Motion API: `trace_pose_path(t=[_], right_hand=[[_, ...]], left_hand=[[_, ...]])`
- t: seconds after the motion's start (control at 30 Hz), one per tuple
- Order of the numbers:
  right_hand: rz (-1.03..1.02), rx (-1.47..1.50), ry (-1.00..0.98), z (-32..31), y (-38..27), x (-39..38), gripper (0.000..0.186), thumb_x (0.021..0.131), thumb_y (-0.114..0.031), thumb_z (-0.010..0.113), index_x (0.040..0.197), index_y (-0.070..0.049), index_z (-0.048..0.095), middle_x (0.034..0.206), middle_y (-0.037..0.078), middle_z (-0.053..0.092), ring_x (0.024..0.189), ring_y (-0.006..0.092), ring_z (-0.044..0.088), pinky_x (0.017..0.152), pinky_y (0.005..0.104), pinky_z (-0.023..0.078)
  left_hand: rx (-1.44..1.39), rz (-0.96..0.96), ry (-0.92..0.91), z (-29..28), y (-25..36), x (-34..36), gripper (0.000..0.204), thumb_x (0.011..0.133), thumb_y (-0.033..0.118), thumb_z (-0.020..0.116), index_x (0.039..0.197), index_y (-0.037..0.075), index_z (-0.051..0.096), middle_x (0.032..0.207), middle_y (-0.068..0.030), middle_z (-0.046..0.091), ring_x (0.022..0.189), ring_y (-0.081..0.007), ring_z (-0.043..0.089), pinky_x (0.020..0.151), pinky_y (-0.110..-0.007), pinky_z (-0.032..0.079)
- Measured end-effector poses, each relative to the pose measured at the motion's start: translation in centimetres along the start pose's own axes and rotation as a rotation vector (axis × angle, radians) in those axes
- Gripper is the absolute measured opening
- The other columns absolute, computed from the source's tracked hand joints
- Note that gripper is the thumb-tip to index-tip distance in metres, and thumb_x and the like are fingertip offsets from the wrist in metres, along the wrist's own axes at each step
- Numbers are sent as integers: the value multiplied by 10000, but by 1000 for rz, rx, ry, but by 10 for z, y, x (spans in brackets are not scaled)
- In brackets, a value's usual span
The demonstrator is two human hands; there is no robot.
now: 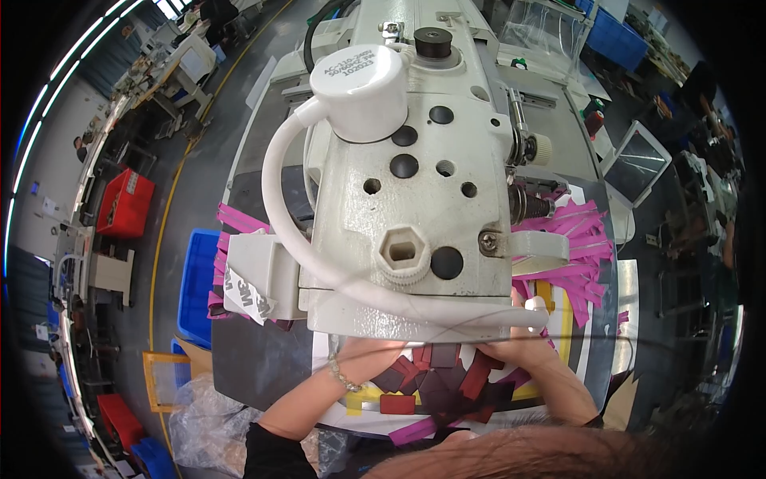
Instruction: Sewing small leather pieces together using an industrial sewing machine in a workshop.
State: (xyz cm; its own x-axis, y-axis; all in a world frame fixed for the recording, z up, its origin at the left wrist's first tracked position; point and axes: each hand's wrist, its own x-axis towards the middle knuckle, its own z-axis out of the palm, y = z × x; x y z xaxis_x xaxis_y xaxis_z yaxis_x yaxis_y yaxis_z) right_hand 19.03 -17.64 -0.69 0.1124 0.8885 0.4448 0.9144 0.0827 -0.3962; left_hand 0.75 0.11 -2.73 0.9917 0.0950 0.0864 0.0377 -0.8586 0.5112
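A white sewing machine head (407,207) with a curved white hose fills the middle, hiding most fingers. My left hand (377,355), with a beaded bracelet at the wrist, reaches under its front edge at left. My right hand (515,348) reaches under at right, partly showing beside it. Between them lie dark maroon and red fabric pieces (435,371) over yellow-edged material (367,397). Bundles of pink strips (576,259) lie on both sides of the machine on the dark table (255,367). I cannot see what, if anything, my fingers hold.
A blue bin (195,283), yellow crate (167,379) and crumpled clear plastic (199,423) sit left. Red bins (124,203) stand along the aisle by other workstations, where people sit. A tablet screen (637,164) and thread spools (594,120) are at right.
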Motion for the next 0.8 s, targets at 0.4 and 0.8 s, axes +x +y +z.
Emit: trace_pose_path(t=[0.4,0.8], right_hand=[[-89,-55,-50,-2,1,6,246,642,-99,693,883,-140,667,942,-39,637,835,146,612,684,321,398],[-8,-102,-67,12,-9,-2,357,645,-28,624,980,-149,645,992,-30,629,929,137,595,896,395,309]], left_hand=[[242,90,30,9,-3,-2,348,804,168,535,1143,126,600,956,-42,664,875,-185,615,712,-351,465],[510,222,161,-7,24,13,405,811,180,501,1191,52,551,1158,-17,554,1030,-141,516,824,-305,402]])
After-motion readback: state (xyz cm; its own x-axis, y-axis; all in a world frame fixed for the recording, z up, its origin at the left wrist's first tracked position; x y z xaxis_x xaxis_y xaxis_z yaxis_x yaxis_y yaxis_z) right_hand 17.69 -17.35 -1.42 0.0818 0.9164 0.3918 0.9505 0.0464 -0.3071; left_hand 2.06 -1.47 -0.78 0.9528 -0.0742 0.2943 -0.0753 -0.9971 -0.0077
